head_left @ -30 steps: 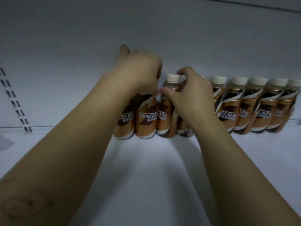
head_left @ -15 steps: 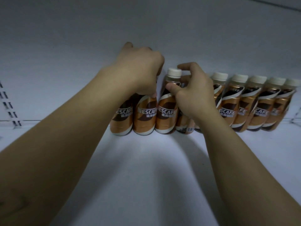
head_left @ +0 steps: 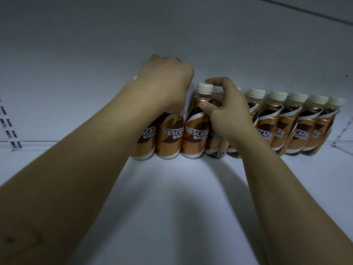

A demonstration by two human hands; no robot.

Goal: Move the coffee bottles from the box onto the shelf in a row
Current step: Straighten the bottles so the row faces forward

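Nearest the camera, two bare forearms reach forward over the white shelf (head_left: 172, 207), which lies bare in front of them. The left hand (head_left: 164, 87) is curled downward over the tops of the two leftmost bottles, hiding their caps; whether its fingers actually clamp a bottle cannot be told. The right hand (head_left: 227, 111) is closed around the neck of a bottle (head_left: 215, 146) in the middle of the row, thumb pressed against it and forefinger arched over the top; that bottle's cap is covered, and its label faces away, showing small print and a barcode.

Behind the hands, the coffee bottles (head_left: 193, 134) stand upright in one row, side by side and touching, along the back wall (head_left: 172, 35) of the shelf. About ten can be counted: three to the left with labels forward, two largely behind the right hand, and five more to the right (head_left: 286, 129). Each has an orange-and-brown wrap with a white swirl and a cream cap. The labels read "NESCAFE" in white, with smaller Chinese characters beneath that are too small to make out.

At the far left and right edges, slotted shelf rails (head_left: 11, 131) run up the wall.
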